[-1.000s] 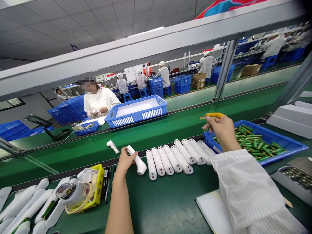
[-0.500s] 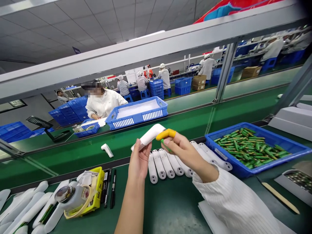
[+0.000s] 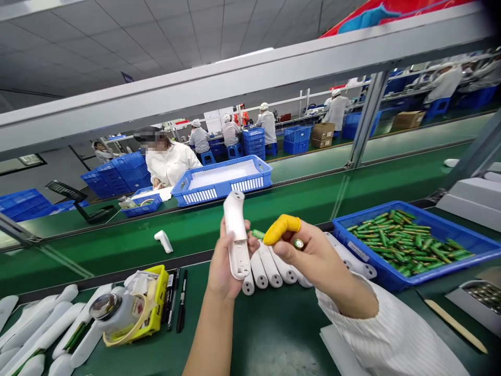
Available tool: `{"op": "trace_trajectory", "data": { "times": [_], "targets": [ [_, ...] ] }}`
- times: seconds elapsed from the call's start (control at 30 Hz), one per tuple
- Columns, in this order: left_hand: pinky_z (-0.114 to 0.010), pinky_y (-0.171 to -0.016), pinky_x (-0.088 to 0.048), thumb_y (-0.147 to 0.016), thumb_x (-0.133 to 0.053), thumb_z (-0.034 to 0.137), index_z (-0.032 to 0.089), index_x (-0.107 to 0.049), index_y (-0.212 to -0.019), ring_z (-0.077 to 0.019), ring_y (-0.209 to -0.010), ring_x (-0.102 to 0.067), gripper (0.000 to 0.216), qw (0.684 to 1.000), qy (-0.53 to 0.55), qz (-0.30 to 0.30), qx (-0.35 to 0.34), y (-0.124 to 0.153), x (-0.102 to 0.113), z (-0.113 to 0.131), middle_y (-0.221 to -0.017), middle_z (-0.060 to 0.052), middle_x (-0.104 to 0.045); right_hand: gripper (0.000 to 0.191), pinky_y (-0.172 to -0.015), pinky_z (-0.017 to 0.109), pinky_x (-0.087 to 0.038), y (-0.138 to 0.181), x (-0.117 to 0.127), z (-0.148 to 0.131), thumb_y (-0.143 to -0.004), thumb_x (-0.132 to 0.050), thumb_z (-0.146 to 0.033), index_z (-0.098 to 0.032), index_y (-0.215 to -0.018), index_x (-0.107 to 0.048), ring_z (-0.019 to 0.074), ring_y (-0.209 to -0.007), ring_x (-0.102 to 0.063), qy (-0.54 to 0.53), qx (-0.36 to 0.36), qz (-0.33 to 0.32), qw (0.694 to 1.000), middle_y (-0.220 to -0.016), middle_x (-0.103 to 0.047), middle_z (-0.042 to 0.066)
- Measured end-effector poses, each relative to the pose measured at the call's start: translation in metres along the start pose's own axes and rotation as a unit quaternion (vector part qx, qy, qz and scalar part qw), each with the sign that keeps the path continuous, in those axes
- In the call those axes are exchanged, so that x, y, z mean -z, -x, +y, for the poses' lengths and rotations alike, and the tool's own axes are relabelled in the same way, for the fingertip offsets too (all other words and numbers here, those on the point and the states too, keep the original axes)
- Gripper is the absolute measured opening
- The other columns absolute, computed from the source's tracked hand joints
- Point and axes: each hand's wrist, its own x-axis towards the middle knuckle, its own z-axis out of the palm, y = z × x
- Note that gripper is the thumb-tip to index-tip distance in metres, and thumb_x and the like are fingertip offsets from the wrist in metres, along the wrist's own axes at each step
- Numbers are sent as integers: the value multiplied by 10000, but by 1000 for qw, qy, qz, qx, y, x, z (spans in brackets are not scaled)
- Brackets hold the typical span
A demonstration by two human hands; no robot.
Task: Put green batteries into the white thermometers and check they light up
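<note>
My left hand (image 3: 225, 263) is closed around a white handheld thermometer-like device (image 3: 235, 219), held upright with its battery compartment (image 3: 239, 256) uncovered and facing me. Just right of it, my right hand (image 3: 309, 250) pinches a green battery (image 3: 257, 234) between the thumb and an index finger in a yellow finger cot. The end of a second green battery (image 3: 298, 244) shows among the curled fingers. Behind both hands, several similar white devices (image 3: 270, 267) lie side by side on the green bench.
At right sits a blue tray (image 3: 354, 248) of green batteries, with a pointed stick (image 3: 456, 326) and a box of small metal parts (image 3: 483, 292) nearby. A yellow basket (image 3: 158, 300), pens (image 3: 181, 303) and white housings (image 3: 23, 334) lie left. A co-worker (image 3: 172, 162) sits across the conveyor (image 3: 297, 201).
The white device has turned from slanting to upright, so its uncovered compartment now faces me. My right hand has drawn slightly away from it, and the batteries in its fingers now show.
</note>
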Motion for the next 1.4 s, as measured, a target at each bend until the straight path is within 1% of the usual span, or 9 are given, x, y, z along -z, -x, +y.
{"op": "trace_trajectory", "data": {
  "times": [0.07,0.17,0.4,0.6,0.87,1.0,1.17,1.3,1.4],
  "targets": [
    [-220,-675,-497,-836,-564,361,158,-576,-941,-114,-719,-563,228,999,13,27,-18,2,-3,5,-850,-29,-554,200,-624,224,-451,5,-4,-4,-881,-565,-360,-178,-820,-625,120,-669,-564,54,16,-42,998,-750,-621,16],
    [-272,-833,-496,-886,-474,424,129,-605,-821,-138,-817,-575,329,998,7,45,-50,7,-9,8,-837,-40,-535,143,-597,223,-415,11,-13,-1,-909,-522,-286,-198,-865,-626,116,-644,-544,152,-7,-108,982,-757,-630,5],
    [-348,-962,-449,-886,-480,428,169,-616,-865,-184,-967,-578,292,991,-55,25,-120,15,-15,0,-924,-47,-557,103,-621,239,-410,15,-21,8,-920,-484,-263,-201,-878,-553,126,-656,-561,217,16,-45,975,-755,-614,1],
    [-326,-990,-437,-935,-387,380,149,-627,-879,-143,-923,-583,338,986,1,45,-161,11,-13,1,-895,-40,-550,78,-582,233,-378,19,-24,3,-909,-510,-259,-205,-870,-550,107,-603,-506,212,11,-103,972,-712,-579,-15],
    [-333,-1094,-322,-889,-484,414,166,-618,-857,-151,-933,-585,283,984,-76,-30,-161,15,-14,-4,-857,-28,-542,178,-541,213,-370,9,-30,17,-800,-628,-279,-185,-815,-478,95,-587,-464,53,-154,-43,986,-653,-482,-45],
    [-314,-1058,-370,-909,-433,432,201,-637,-931,-156,-1000,-577,309,988,-35,-10,-149,13,-13,-3,-884,-29,-562,158,-589,227,-398,7,-23,16,-835,-601,-313,-191,-874,-509,115,-677,-489,83,-129,-53,987,-762,-516,-15],
    [-358,-1023,-416,-922,-377,382,222,-603,-1119,-156,-901,-608,339,989,3,23,-144,11,-16,4,-859,-23,-544,231,-643,258,-442,9,-9,4,-969,-356,-355,-196,-918,-516,135,-719,-530,91,-72,-3,993,-813,-554,21],
    [-397,-1006,-430,-921,-353,316,235,-586,-1136,-167,-905,-610,327,991,4,15,-133,11,-17,2,-876,-25,-555,235,-546,232,-398,13,-5,-1,-966,-373,-387,-212,-877,-502,110,-593,-464,120,-50,75,989,-706,-493,-14],
    [-377,-1001,-435,-902,-422,308,239,-597,-1085,-162,-920,-610,262,992,10,7,-123,12,-17,-3,-888,-16,-567,174,-598,223,-419,13,-8,-1,-949,-431,-354,-212,-896,-517,111,-655,-492,117,-33,57,991,-755,-517,-7]
  ]
}}
